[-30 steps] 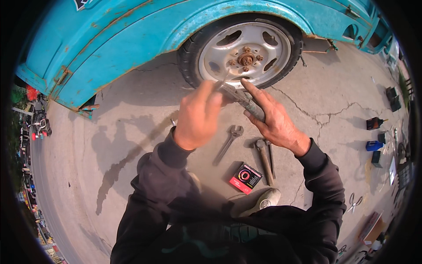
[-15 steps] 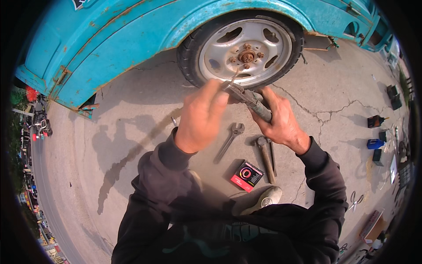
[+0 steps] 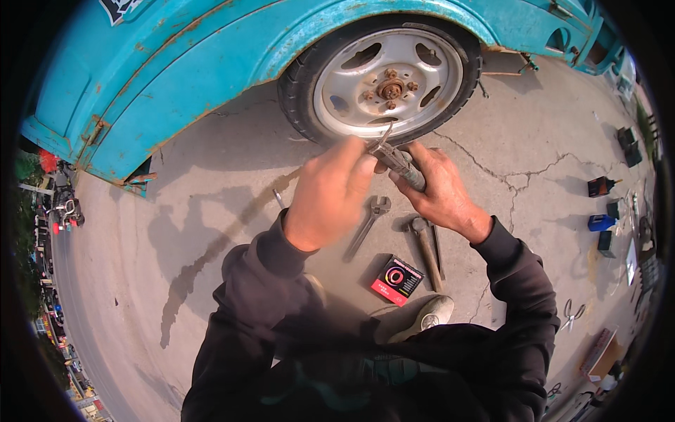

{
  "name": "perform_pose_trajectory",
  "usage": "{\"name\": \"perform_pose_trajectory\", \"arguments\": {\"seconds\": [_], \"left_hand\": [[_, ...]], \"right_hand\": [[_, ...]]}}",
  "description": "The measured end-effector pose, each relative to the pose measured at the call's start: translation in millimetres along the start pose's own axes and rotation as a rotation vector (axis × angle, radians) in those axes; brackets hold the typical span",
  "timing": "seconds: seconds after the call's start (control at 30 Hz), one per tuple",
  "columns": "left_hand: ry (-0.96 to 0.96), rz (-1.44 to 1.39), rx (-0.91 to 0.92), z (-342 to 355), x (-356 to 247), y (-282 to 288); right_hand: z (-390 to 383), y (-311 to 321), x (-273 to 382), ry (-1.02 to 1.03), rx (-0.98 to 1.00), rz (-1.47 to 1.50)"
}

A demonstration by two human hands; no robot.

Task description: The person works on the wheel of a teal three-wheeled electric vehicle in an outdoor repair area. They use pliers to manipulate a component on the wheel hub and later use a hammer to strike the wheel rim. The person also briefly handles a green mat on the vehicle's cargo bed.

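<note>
In front of the car wheel (image 3: 343, 112), my right hand (image 3: 450, 193) is wrapped round a pair of pliers (image 3: 399, 165) with worn green grips. The jaws point up and left, toward my left hand. A thin, rust-coloured pointed piece (image 3: 387, 131) sticks up at the jaws. My left hand (image 3: 329, 193) is closed, its thumb and fingers pressed together right beside the jaws. It is blurred, and what it pinches is hidden. Rusty nuts surround the wheel's rusty hub (image 3: 391, 89).
A turquoise, rust-marked vehicle body (image 3: 197, 74) arches over the wheel. Below my hands lie an adjustable wrench (image 3: 368, 225), a hammer (image 3: 427, 257) and a red-black box (image 3: 397, 280), near my shoe (image 3: 434, 313). Rightward are scissor-like pliers (image 3: 572, 315) and a blue bottle (image 3: 601, 223).
The pliers have turned slightly and lie more beneath my right hand's fingers. My left hand has shifted a little right and down, still by the jaws. The view has moved slightly.
</note>
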State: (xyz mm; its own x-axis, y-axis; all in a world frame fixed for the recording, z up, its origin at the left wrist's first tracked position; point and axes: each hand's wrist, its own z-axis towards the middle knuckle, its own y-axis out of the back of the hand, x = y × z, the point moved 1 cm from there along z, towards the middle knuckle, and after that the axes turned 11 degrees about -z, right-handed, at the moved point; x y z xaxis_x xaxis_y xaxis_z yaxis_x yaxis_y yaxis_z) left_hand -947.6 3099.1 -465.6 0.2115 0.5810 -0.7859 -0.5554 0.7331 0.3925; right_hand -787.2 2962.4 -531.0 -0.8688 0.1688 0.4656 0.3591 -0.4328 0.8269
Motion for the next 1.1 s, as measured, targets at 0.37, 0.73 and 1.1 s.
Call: {"name": "perform_pose_trajectory", "arguments": {"seconds": [0.37, 0.73, 1.1], "left_hand": [[0.035, -0.19, -0.005, 3, 17, 5], [-0.008, -0.198, 0.019, -2, 18, 3], [-0.098, -0.144, 0.077, 6, 12, 12]], "right_hand": [[-7, 8, 10, -0.008, -0.08, 0.143], [-2, 18, 7, 0.048, -0.053, 0.037], [-3, 25, 5, 0.106, -0.029, -0.066]]}}
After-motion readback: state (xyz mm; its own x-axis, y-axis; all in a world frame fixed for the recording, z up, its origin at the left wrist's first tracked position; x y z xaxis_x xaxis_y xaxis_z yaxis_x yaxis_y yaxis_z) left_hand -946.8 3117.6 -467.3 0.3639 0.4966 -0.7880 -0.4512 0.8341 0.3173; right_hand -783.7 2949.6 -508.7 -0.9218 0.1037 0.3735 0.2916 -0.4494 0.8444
